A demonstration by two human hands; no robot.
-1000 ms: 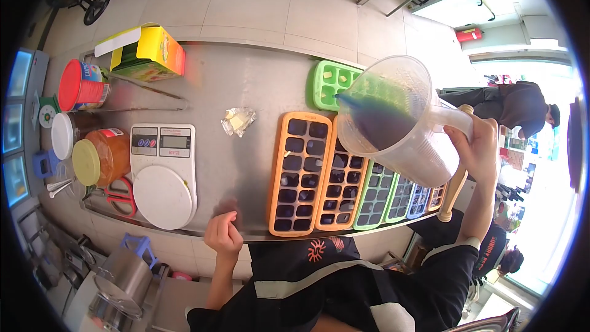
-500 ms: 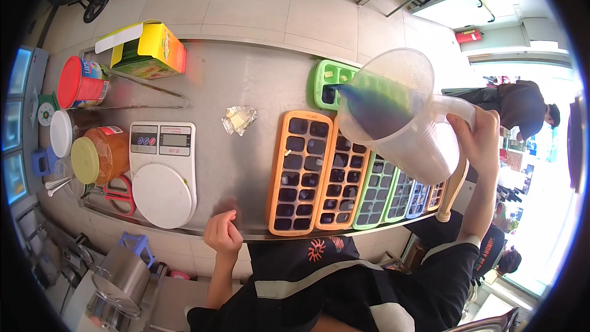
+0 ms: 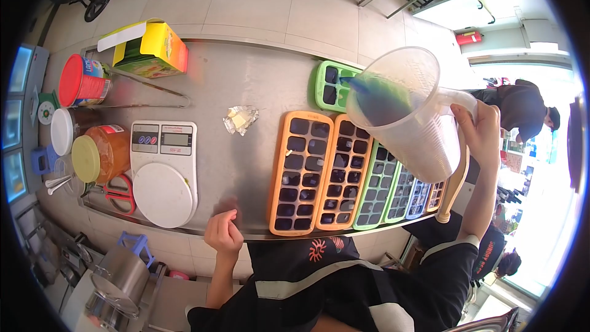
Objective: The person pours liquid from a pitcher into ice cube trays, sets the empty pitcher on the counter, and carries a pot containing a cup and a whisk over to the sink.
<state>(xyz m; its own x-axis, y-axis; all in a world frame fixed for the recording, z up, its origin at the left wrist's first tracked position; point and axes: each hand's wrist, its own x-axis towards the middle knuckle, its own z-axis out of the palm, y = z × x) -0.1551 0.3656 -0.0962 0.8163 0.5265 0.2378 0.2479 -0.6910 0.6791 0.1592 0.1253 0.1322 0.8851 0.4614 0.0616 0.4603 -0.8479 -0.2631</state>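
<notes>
My right hand [image 3: 482, 132] is wrapped round the handle of a clear plastic measuring jug [image 3: 424, 141], which is tilted. Dark blue liquid [image 3: 384, 101] runs from its lip into a green ice cube tray [image 3: 322, 101], partly hidden behind the jug. The tray's visible left cells hold dark liquid. Nearer me stand filled trays: an orange tray [image 3: 297, 209], another orange tray [image 3: 332, 212] and a green tray [image 3: 367, 212], with more to the right. My left hand [image 3: 224, 232] rests at the table's front edge, fingers curled with nothing visible in them.
A foil piece with a pale yellow block [image 3: 238, 120] lies mid-table [image 3: 227, 80]. To the left are a kitchen scale [image 3: 163, 175], red-handled scissors [image 3: 120, 195], an orange jar [image 3: 101, 154], a red-lidded tub [image 3: 83, 80], metal tongs [image 3: 153, 86] and a yellow box [image 3: 150, 49]. People stand at the right.
The jug has shifted slightly right, and the stream now falls further right in the green tray. Dark liquid now fills the tray's upper left cell. My left hand has stayed put.
</notes>
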